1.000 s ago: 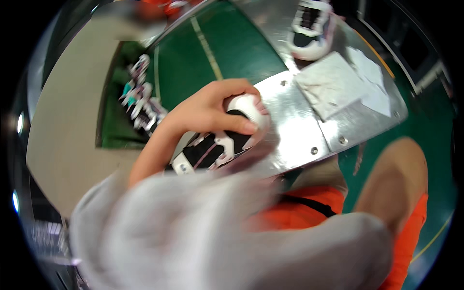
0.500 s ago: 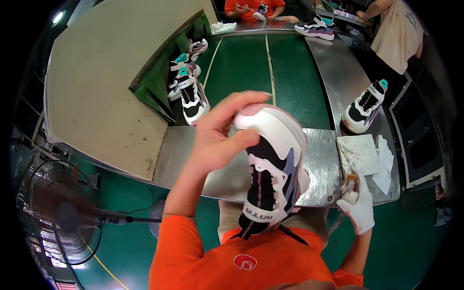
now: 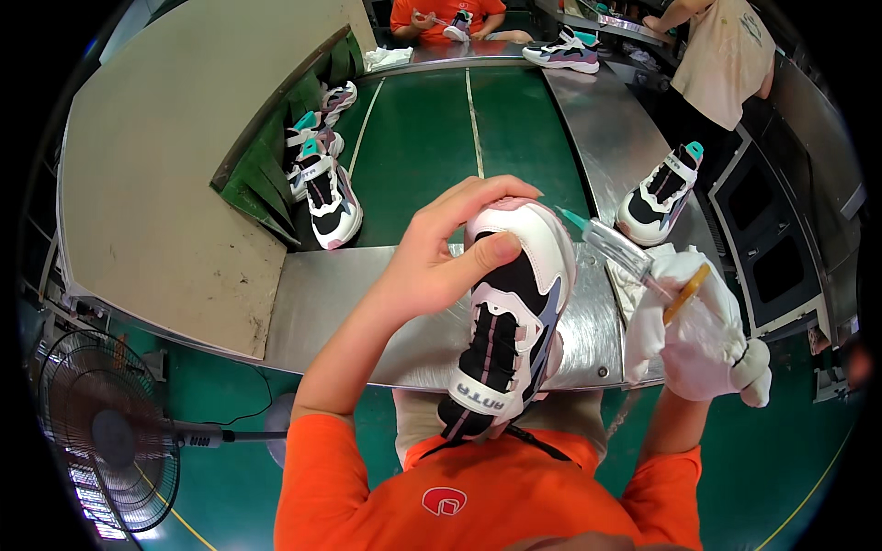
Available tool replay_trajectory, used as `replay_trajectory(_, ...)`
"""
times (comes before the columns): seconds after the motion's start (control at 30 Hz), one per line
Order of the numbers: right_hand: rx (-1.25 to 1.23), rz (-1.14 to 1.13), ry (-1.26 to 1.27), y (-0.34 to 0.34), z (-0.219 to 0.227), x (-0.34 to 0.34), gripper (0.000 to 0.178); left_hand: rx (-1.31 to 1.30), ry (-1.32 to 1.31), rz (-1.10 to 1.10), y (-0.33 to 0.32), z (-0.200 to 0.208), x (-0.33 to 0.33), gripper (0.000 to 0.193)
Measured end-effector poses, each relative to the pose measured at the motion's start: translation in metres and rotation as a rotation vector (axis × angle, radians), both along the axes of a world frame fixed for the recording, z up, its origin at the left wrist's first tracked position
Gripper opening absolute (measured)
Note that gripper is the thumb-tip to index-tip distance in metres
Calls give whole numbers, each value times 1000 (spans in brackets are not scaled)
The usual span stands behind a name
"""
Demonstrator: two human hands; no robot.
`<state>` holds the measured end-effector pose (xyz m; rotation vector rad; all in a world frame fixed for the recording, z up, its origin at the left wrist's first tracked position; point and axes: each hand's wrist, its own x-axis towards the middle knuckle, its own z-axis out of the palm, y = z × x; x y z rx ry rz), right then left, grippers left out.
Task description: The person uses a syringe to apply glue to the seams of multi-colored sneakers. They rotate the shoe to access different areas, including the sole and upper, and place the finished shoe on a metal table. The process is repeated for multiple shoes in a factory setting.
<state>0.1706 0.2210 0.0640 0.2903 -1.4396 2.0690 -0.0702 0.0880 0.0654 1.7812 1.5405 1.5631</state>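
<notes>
My bare left hand point(image 3: 441, 250) grips a white, black and pink sneaker point(image 3: 516, 303) round its toe, thumb on the upper and fingers over the far end. The shoe is tilted in front of my chest, its strap end toward me. In a baggy white glove, my right hand point(image 3: 694, 321) closes round a clear syringe point(image 3: 620, 250) with a teal tip, which points up and left and stops just short of the sneaker's toe. A thin amber stick point(image 3: 687, 294) crosses the glove beside the syringe; whether it belongs to the syringe I cannot tell.
Several finished-looking sneakers point(image 3: 329, 197) line the left of the green conveyor belt point(image 3: 418, 138). Another sneaker point(image 3: 660, 193) stands on the right metal ledge, above a white cloth point(image 3: 627, 292). A fan point(image 3: 115, 436) stands at lower left. Across the belt, a person point(image 3: 450, 18) handles a shoe.
My right hand has risen from beside the table edge, bringing the syringe up toward the sneaker's toe. My left hand still holds the shoe. The whole view has shifted slightly.
</notes>
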Motion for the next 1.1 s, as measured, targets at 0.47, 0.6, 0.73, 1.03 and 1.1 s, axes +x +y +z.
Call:
replay_trajectory(0.47,-14,198,-57,19,-4,-12,68,21,11,-43,5,2,-1,49)
replay_trajectory(0.6,-29,170,-76,19,-4,-12,70,4,-23,-47,4,0,-2,51)
replay_trajectory(0.73,-47,153,-100,22,-8,-16,73,23,-88,-26,2,-5,-6,53)
replay_trajectory(1.03,-105,128,-164,29,-18,-22,80,72,-146,53,3,-14,-10,59)
replay_trajectory(1.1,-122,123,-185,30,-22,-24,82,114,-238,44,5,-20,-11,50)
